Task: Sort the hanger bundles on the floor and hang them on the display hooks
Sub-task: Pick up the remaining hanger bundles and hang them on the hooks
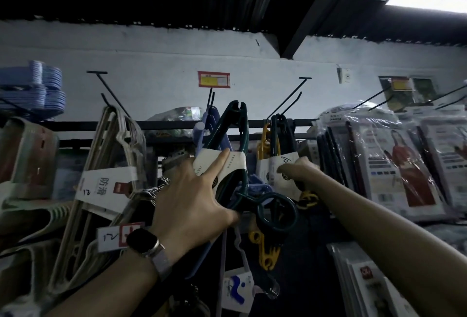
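Left hand [192,205] fingers grasp the dark green hanger bundle [237,165], long axis upright, top just below the display hook [211,96]. Right hand [300,168] clenched on neighbouring hung bundle [280,165].

Two hands [192,198] [299,168], two yellow price tags [213,79] [400,85], one wristwatch [142,241].

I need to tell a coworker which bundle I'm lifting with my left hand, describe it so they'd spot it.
Find the red-and-yellow price tag on the white wall. Just below it, the left hand holds the dark green hanger bundle with a white paper band, unlike the beige hangers to its left.
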